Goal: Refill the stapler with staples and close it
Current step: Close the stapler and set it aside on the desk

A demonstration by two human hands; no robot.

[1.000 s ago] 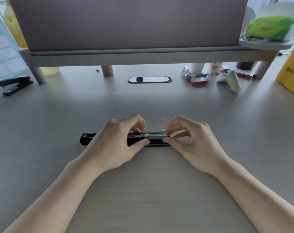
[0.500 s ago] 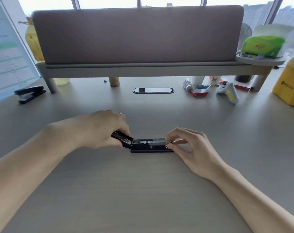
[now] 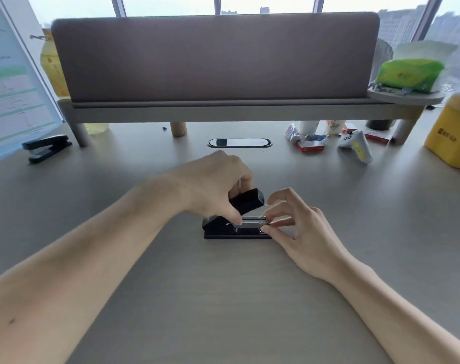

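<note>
A black stapler (image 3: 218, 228) lies on the desk in front of me, its base flat and its front end pointing right. My left hand (image 3: 215, 185) grips the black top cover (image 3: 248, 200), which is tilted up at an angle above the metal staple channel (image 3: 252, 222). My right hand (image 3: 299, 229) pinches the front end of that channel and the base with thumb and fingertips. Whether staples lie in the channel I cannot tell.
A second black stapler (image 3: 46, 148) lies at the far left. Red staple boxes (image 3: 309, 146), a small tube, cups and a white-yellow device (image 3: 356, 147) sit at the back right under the raised shelf (image 3: 223, 111). A yellow container (image 3: 452, 135) stands at the right edge.
The stapler lay flat open a second ago. My left hand has swung the top cover up and over to the right, so it now hangs above the channel. The right hand stayed at the front end.
</note>
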